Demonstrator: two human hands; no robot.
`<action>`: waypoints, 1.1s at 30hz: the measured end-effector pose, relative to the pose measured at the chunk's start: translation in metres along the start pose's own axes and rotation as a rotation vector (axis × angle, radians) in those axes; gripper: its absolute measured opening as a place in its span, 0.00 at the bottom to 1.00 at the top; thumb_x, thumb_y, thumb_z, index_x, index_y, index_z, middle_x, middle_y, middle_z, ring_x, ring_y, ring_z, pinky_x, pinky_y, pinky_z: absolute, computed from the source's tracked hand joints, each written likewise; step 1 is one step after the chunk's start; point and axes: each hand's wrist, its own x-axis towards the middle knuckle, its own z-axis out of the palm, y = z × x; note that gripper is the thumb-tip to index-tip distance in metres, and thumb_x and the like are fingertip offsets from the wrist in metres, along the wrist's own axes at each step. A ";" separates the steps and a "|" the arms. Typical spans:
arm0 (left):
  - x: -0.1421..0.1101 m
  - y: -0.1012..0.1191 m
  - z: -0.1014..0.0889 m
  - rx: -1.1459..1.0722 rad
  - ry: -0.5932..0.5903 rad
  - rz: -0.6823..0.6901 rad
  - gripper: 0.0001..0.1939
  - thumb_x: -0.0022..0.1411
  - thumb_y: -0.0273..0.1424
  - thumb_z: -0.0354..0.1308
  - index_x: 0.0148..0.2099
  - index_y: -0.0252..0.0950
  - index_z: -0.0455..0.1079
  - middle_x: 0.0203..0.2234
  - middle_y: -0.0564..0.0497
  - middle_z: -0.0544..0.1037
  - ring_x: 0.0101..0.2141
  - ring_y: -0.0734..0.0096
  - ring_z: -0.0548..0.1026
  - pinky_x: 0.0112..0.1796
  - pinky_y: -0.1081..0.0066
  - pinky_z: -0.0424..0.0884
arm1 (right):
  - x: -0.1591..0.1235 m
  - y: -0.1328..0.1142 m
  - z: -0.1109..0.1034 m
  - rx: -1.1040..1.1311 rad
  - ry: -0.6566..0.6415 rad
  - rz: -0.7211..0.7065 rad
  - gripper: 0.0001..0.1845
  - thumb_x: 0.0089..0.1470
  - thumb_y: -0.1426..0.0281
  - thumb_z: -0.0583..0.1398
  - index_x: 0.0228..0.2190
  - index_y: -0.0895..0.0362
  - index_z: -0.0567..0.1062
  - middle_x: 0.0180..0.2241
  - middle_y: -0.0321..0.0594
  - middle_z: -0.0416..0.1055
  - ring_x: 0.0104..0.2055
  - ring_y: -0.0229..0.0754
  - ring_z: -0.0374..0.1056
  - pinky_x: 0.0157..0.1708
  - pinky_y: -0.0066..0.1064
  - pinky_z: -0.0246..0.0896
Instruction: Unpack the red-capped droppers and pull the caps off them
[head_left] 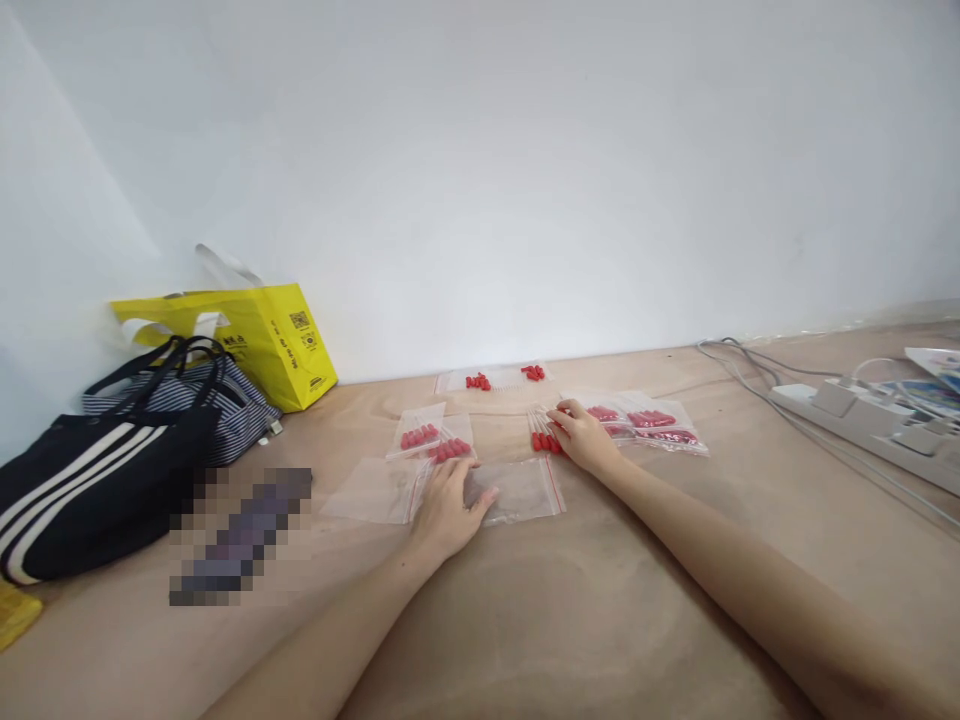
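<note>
My left hand (444,510) lies open across clear zip bags (521,490), its thumb held apart from the fingers. Just beyond its fingertips are small clear bags of red-tipped sticks (420,436). A little farther right, my right hand (585,435) has its fingers curled down at a loose group of thin pale sticks with red tips (545,442) and looks closed on them; the thumb's contact is partly hidden. Beside that hand are more filled bags (651,418) with red pieces showing through. Toward the wall, loose red pieces (478,382) rest on clear plastic.
At the left stand a yellow shopping bag (300,345), a striped bag (244,410) and a black bag (97,500). Near them is a pixelated dark object (244,535). A white power strip (862,420) with grey cables lies at the right. A white wall (525,180) bounds the wooden table (570,620).
</note>
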 end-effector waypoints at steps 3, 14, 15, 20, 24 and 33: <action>0.000 -0.001 0.000 -0.037 -0.025 -0.042 0.20 0.50 0.36 0.57 0.45 0.36 0.62 0.43 0.47 0.67 0.44 0.61 0.66 0.44 0.61 0.63 | 0.000 -0.004 0.001 -0.100 -0.068 -0.017 0.13 0.55 0.69 0.49 0.35 0.58 0.72 0.40 0.45 0.63 0.37 0.40 0.64 0.36 0.29 0.56; 0.004 -0.008 0.007 -0.273 0.008 -0.176 0.23 0.42 0.30 0.63 0.43 0.38 0.63 0.43 0.48 0.66 0.35 0.68 0.70 0.35 0.67 0.70 | -0.009 -0.015 -0.011 -0.278 -0.061 -0.063 0.19 0.56 0.60 0.47 0.33 0.58 0.72 0.35 0.47 0.68 0.40 0.45 0.59 0.39 0.35 0.44; 0.004 -0.007 0.007 -0.293 0.033 -0.172 0.22 0.42 0.30 0.62 0.43 0.38 0.63 0.43 0.48 0.66 0.34 0.70 0.70 0.34 0.68 0.70 | -0.010 -0.015 -0.011 -0.276 -0.061 -0.070 0.19 0.56 0.60 0.47 0.32 0.58 0.72 0.35 0.46 0.68 0.40 0.45 0.59 0.39 0.36 0.43; 0.011 -0.009 -0.001 -0.327 0.091 -0.163 0.12 0.47 0.32 0.57 0.37 0.37 0.66 0.35 0.50 0.71 0.31 0.69 0.71 0.34 0.67 0.69 | -0.014 -0.016 -0.012 -0.272 -0.078 -0.083 0.18 0.55 0.61 0.48 0.34 0.58 0.71 0.36 0.47 0.68 0.40 0.46 0.58 0.39 0.36 0.42; 0.026 -0.033 -0.028 -0.219 0.242 -0.178 0.15 0.47 0.36 0.57 0.39 0.37 0.66 0.36 0.51 0.73 0.38 0.65 0.71 0.40 0.66 0.67 | -0.014 -0.016 -0.012 -0.288 -0.054 -0.067 0.17 0.55 0.61 0.48 0.33 0.59 0.71 0.35 0.47 0.68 0.40 0.47 0.58 0.39 0.37 0.40; 0.035 -0.105 -0.078 0.356 0.445 -0.178 0.17 0.52 0.38 0.50 0.42 0.33 0.66 0.47 0.41 0.63 0.50 0.55 0.60 0.50 0.59 0.55 | -0.014 -0.042 -0.005 -0.136 0.004 -0.145 0.13 0.54 0.68 0.49 0.31 0.55 0.73 0.32 0.42 0.69 0.37 0.43 0.58 0.38 0.35 0.42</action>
